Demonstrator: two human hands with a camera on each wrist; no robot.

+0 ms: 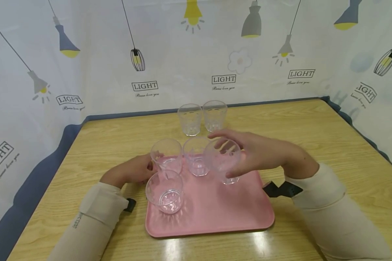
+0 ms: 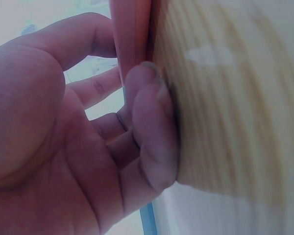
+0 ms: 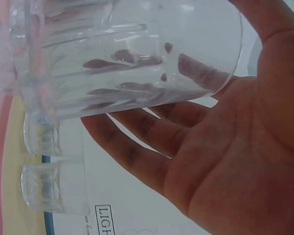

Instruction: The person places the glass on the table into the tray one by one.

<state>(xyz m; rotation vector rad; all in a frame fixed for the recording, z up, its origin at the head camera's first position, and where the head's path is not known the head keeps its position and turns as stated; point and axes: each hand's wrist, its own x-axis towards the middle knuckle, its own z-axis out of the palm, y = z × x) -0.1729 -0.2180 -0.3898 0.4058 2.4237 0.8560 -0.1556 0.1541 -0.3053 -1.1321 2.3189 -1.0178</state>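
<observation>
In the head view, my right hand [image 1: 259, 150] is around a clear plastic cup [image 1: 223, 159] over the back right of the pink tray [image 1: 222, 214], thumb in front and fingers behind. The right wrist view shows this cup [image 3: 137, 58] between thumb and fingers; whether its base touches the tray I cannot tell. At the tray's back left corner is my left hand [image 1: 134, 170]. Its thumb and curled fingers hold the tray's rim [image 2: 132, 34] in the left wrist view. Three more clear cups stand on the tray: front left [image 1: 164, 192], back left [image 1: 166, 156] and back middle [image 1: 197, 156].
Two clear cups, one left [image 1: 190, 119] and one right [image 1: 215, 116], stand side by side on the wooden table [image 1: 117, 137] behind the tray. A white curtain [image 1: 189, 61] printed with lamps hangs around the table's back and sides.
</observation>
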